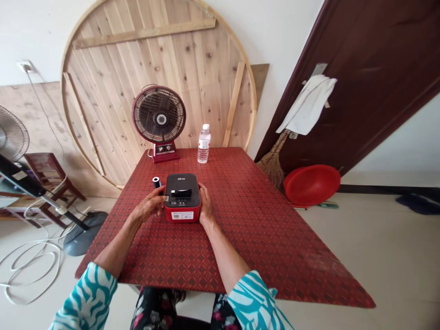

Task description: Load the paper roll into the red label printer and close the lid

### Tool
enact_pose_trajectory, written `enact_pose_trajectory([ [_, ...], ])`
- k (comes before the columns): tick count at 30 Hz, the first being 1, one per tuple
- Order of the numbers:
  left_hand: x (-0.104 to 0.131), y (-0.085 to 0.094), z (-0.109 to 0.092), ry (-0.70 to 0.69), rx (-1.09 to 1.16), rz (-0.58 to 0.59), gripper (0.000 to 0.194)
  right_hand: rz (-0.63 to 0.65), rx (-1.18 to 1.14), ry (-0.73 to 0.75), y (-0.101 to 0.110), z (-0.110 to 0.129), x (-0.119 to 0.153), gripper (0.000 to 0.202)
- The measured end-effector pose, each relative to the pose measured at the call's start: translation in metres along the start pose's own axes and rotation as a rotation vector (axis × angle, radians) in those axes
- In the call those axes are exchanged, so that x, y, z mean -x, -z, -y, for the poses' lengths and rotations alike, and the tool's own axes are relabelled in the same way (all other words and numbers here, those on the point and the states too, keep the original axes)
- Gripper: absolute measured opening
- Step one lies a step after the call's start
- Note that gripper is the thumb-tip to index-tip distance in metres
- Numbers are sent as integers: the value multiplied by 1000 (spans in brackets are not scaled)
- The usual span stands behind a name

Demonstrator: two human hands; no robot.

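A boxy red receipt printer (182, 199) with a black lid and a white label on its front sits on the table. My right hand (205, 204) is wrapped along its right side. At the left side my left hand (151, 205) grips the lid's edge, index finger against the front left corner and the other fingers curled. The lid looks closed, with a dark slot across its top. A small paper roll (156, 182), its white end showing a dark core, stands just behind my left hand, touching neither hand as far as I can see.
The table (261, 238) has a red patterned cover. At its back stand a dark red desk fan (160, 119) and a water bottle (204, 144). A floor fan (37, 183) with a loose white cord is at left. A red basin (311, 185) leans by the door.
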State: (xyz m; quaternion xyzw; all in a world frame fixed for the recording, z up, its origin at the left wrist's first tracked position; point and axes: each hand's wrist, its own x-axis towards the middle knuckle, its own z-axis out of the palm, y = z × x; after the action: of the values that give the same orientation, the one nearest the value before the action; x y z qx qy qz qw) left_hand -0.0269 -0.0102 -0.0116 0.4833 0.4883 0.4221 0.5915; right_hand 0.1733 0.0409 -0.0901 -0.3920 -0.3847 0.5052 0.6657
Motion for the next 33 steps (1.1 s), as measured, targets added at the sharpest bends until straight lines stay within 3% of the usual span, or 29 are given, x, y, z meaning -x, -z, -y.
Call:
enact_pose_trajectory([
  [9,1,-7,2,-24,-31,-103,87,6,-1,24,-2,6,4,52],
  [19,8,-4,-9,-38,-163,-97,87,33,-15,38,0,2,0,54],
  [22,5,1,-24,-101,-337,-94,70,46,-41,16,-1,0,-1,50],
  [27,-26,-7,-48,-431,-802,-177,27,57,-61,44,-2,-5,-4,46],
  [29,-44,-15,-55,-499,-981,-94,24,54,-53,59,-2,-6,-5,45],
  [33,-72,-26,-60,-441,-1196,218,26,49,-32,73,-2,-3,-5,42],
])
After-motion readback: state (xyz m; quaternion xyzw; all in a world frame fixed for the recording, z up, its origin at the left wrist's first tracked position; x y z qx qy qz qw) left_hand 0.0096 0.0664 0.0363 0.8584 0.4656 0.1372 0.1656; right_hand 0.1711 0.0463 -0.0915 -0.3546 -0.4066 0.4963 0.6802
